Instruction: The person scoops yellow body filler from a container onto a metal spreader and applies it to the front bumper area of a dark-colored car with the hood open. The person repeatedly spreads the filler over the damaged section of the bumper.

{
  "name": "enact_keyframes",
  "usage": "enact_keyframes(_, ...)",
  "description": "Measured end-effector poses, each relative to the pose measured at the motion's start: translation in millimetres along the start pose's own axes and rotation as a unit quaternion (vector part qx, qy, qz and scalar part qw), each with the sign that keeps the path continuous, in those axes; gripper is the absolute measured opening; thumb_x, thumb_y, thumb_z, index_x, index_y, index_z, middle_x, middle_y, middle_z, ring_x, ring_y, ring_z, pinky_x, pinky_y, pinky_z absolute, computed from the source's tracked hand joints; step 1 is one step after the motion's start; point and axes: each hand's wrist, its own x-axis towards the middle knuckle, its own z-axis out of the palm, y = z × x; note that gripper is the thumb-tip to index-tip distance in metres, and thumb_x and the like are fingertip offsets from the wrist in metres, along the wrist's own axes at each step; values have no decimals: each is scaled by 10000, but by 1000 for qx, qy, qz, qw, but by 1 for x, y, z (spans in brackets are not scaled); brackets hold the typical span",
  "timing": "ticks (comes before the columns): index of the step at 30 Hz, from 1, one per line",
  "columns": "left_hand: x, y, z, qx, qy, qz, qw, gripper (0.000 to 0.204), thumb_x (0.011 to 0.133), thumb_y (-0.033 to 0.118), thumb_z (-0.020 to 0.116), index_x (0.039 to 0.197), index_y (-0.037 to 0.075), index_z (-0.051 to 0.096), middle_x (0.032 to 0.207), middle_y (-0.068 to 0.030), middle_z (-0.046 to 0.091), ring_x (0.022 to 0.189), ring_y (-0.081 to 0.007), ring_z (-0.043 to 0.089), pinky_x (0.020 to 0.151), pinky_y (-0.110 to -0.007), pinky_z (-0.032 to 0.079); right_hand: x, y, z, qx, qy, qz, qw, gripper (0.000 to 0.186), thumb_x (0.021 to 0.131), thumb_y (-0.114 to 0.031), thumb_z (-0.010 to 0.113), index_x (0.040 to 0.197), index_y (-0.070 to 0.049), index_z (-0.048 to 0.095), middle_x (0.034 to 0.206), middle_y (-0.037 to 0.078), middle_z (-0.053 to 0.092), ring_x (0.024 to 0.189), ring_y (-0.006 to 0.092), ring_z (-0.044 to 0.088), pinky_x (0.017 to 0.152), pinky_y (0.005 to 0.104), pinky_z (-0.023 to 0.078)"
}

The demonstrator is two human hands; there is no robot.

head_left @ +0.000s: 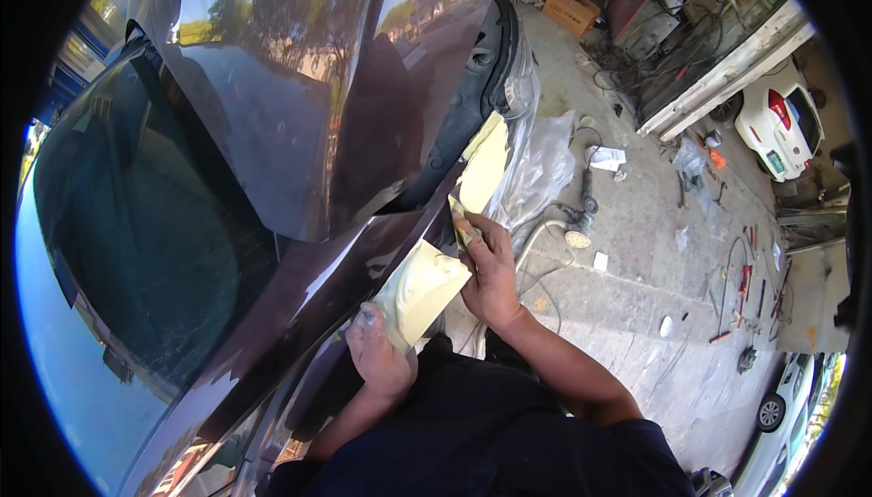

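Note:
My left hand grips a flat board by its lower left edge. Pale yellow body filler covers the board, with a smooth mound in the middle. In my right hand, the fingers close round a thin spreader smeared with filler. Its blade is by the fender of a dark maroon car, just below a broad patch of the same yellow filler. Whether the blade touches the fender I cannot tell. My right fingers partly hide the spreader.
The car's raised hood stands at upper left, above the windshield. Clear plastic sheeting hangs by the car's front. A power tool with its hose lies on the concrete floor. A white car is parked beyond a post.

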Motion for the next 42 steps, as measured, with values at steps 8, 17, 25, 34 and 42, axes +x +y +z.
enact_keyframes(8, -3, 5, 1, 9, 33, 21, 999, 451, 1232, 353, 456, 1178, -50, 653, 1139, -161, 704, 1036, -209, 722, 961, -364, 575, 97, 39, -61, -194, 50, -58, 978, 476, 977, 35, 649, 1415, -123, 747, 1344, 159, 703, 1190, 402, 661, 1010, 478, 581)
enact_keyframes(17, -9, 10, -2, -89, 38, 3, 995, 399, 1182, 333, 548, 1148, -38, 690, 1132, -137, 738, 1065, -219, 729, 1007, -365, 556, 148, 56, -63, -354, 1, -72, 933, 481, 976, -4, 650, 1418, -164, 752, 1348, 123, 714, 1212, 394, 656, 1031, 505, 580)
enact_keyframes(25, -8, 12, -6, -86, 30, 4, 996, 403, 1193, 333, 527, 1156, -40, 675, 1146, -161, 745, 1071, -240, 745, 1003, -376, 566, 124, 41, -50, -334, 0, -93, 938, 495, 962, -29, 667, 1428, -174, 752, 1369, 106, 712, 1227, 375, 661, 1020, 503, 580)
enact_keyframes(34, -3, 14, -3, -86, 26, -9, 996, 422, 1186, 327, 537, 1145, -60, 702, 1110, -147, 762, 1040, -220, 752, 981, -350, 565, 97, 20, -43, -344, -24, -111, 932, 570, 914, -37, 680, 1462, -181, 743, 1368, 103, 678, 1257, 364, 637, 1101, 512, 530)
enact_keyframes(42, -2, 10, -9, -51, -10, -5, 999, 559, 1230, 406, 421, 1297, -90, 671, 1260, -211, 752, 1151, -274, 753, 1043, -403, 570, 68, -7, -44, -302, -54, -138, 942, 562, 915, 17, 679, 1453, -136, 741, 1358, 137, 687, 1218, 367, 650, 1033, 481, 563)
